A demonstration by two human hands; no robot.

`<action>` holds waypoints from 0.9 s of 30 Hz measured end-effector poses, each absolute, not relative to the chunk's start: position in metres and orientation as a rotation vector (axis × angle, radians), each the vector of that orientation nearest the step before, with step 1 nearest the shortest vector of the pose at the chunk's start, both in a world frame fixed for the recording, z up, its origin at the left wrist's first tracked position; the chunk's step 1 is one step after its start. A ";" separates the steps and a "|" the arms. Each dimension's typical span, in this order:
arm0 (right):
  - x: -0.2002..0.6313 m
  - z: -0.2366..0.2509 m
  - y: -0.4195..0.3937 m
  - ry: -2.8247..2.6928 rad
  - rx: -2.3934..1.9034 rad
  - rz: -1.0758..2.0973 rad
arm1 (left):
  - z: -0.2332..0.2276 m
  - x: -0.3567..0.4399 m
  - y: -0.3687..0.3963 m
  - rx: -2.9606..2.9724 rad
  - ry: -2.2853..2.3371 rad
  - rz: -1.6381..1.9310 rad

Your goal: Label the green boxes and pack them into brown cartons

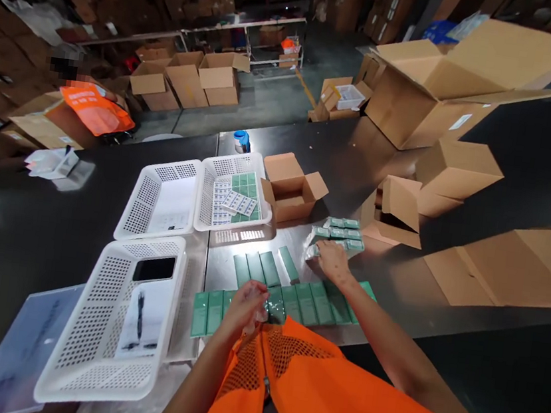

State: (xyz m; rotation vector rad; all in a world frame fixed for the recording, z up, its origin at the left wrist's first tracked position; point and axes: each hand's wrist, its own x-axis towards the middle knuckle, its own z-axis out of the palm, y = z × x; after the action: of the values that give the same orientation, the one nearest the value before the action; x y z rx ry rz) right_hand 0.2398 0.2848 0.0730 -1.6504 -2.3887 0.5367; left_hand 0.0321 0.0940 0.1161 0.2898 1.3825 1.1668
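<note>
Tabletop (328,139), dark and glossy, is spread with packing goods. Beyond it at the far left, a person in an orange vest (96,111) can be seen among cartons. A large open carton (407,112) is set at the far right, its flaps spread. Three white perforated baskets are ranged on the left: the near basket (91,318), the far-left basket (141,200) and the far-right basket (239,236), the last filled with green and white printed pieces. Beside that one, a small open carton (287,201) is placed.

Just in front and to the right of the small open carton, a stacked bundle (337,233) of green and white packs is touched at its near left by the fingers of the right hand (333,259); whether they are closed on a pack cannot be told. The left hand (250,300) is held with fingers bent over a row of green boxes (314,303) along the near edge; whether anything is gripped there cannot be told. Behind that row, three green boxes (255,268) are lined up, with a slanted green box (288,265) just to their right. In the near basket, a phone (154,269) and a slim black pen (140,317) are laid.
</note>
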 end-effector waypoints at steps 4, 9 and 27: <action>0.228 0.094 0.259 -2.138 -1.558 0.780 | 0.114 0.037 0.113 0.238 1.321 1.202; 0.198 0.106 0.203 -1.844 -1.251 1.187 | 0.121 0.035 0.144 0.156 1.287 1.458; 0.219 0.083 0.206 -1.454 -1.301 1.580 | 0.095 0.055 0.102 0.776 1.357 0.799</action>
State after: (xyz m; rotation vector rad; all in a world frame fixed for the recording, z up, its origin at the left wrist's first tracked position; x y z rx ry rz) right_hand 0.2193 0.2058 0.0826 -1.3007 -1.4542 1.5804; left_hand 0.0555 0.1018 0.0949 0.7759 1.3566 0.7986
